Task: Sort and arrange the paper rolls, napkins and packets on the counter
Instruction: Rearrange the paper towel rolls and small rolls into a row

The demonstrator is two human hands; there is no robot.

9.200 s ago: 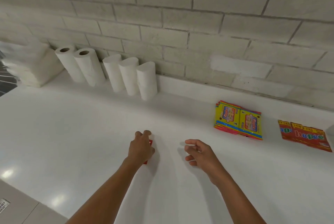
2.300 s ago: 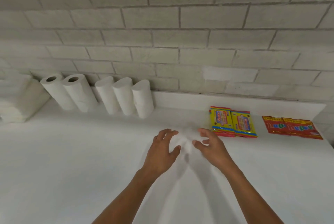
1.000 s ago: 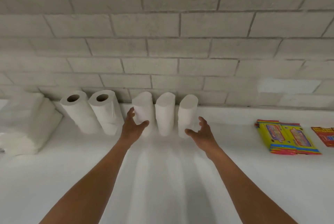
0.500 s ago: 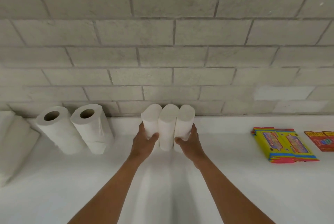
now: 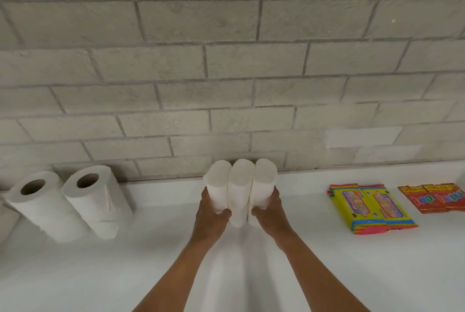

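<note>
From the head camera, the left hand (image 5: 211, 213) and the right hand (image 5: 270, 211) are squeezing a group of three slim white rolls between them: the left roll (image 5: 217, 186), the middle roll (image 5: 240, 191) and the right roll (image 5: 263, 183) are standing upright, pressed side to side so that each is touching its neighbour. The left hand is curling round the outer side of the left roll with its thumb lying across the front, and the right hand is gripping the outer side of the right roll in the same way, thumb in front; the remaining fingers are hiding behind the paper. The group is sitting toward the back of the white counter (image 5: 151, 261), close to the grey brick wall (image 5: 226, 60). Well to the left, two larger paper towel rolls with open cardboard cores are standing side by side, the far-left one (image 5: 40, 206) and its neighbour (image 5: 97, 193). To the right, a stack of yellow packets (image 5: 370, 208) is lying flat on the counter, and just beyond it red packets (image 5: 437, 197) are lying flat, running off the frame edge.
</note>
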